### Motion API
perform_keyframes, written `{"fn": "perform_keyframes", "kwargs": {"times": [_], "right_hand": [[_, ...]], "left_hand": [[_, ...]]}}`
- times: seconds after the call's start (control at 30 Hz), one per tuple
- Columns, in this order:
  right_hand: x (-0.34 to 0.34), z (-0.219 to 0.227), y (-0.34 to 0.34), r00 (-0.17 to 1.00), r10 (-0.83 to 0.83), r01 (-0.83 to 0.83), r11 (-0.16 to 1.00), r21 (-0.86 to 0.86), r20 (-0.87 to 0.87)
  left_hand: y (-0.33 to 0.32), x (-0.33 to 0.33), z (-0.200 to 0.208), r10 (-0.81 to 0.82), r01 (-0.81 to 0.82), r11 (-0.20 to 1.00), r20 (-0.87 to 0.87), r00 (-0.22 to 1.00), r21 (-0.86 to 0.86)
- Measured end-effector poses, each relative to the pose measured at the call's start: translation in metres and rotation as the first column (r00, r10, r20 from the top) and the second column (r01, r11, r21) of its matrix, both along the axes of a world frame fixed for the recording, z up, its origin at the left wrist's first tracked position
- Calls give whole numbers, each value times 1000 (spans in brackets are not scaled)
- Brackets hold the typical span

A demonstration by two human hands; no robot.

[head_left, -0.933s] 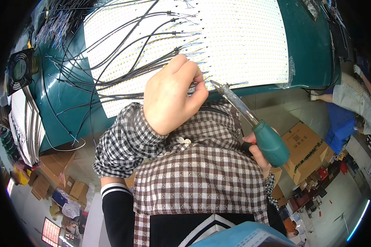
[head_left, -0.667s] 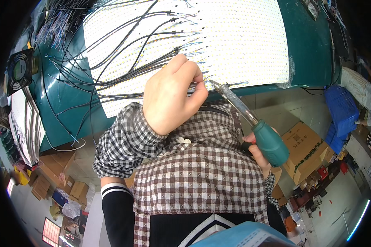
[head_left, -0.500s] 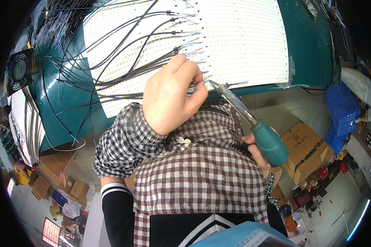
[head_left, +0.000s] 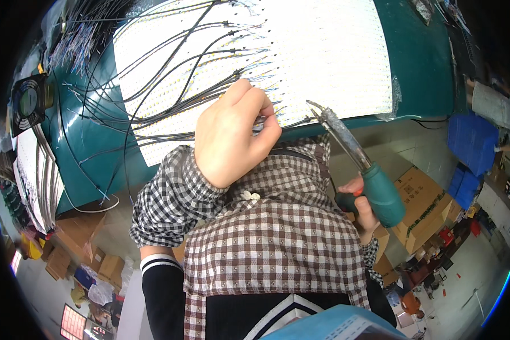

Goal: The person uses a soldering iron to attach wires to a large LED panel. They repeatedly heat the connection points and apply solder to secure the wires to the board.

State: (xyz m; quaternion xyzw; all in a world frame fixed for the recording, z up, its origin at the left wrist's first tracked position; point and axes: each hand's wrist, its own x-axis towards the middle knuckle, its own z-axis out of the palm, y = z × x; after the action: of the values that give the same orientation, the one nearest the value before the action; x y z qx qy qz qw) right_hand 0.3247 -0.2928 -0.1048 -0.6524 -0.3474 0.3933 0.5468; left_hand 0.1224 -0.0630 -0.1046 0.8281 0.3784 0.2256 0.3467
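Note:
My left hand (head_left: 232,133) is closed in a pinch over the lower edge of the white LED board (head_left: 334,62). Between its thumb and forefinger is a dark cable, mostly covered by the fingers. Several black cables (head_left: 153,118) lie over the board's left half, their thin coloured wire ends along its middle. My right hand (head_left: 364,207) grips a soldering iron by its green handle (head_left: 383,195). The iron's metal shaft (head_left: 345,136) slants up and left, with the tip (head_left: 309,102) over the board, right of my left fingers and apart from them.
A green tabletop (head_left: 419,62) carries the board. To the left are a black fan (head_left: 30,101), a bundle of loose wires (head_left: 76,48) and stacked white sheets (head_left: 35,175). Right of me stand a cardboard box (head_left: 419,207) and blue crates (head_left: 471,144).
The soldering iron's tip has lifted away from my left fingertips, moving up and right; my right hand has shifted slightly right. My left hand keeps its pinch in nearly the same place.

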Motion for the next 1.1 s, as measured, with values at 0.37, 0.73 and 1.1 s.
{"fn": "perform_keyframes", "kwargs": {"times": [0.37, 0.73, 1.1], "right_hand": [[33, 29, 2, 993, -117, 118, 992, 38, -19], [14, 16, -15, 972, -163, 170, 985, 26, -170], [14, 9, -8, 989, -59, 78, 987, 140, -135]], "left_hand": [[-18, 64, 24, -263, 277, 924, -89, 961, 263], [-26, 16, 41, -101, 108, 993, 144, 985, -47], [-27, -1, 14, 27, -25, 999, 57, 998, -28]]}}
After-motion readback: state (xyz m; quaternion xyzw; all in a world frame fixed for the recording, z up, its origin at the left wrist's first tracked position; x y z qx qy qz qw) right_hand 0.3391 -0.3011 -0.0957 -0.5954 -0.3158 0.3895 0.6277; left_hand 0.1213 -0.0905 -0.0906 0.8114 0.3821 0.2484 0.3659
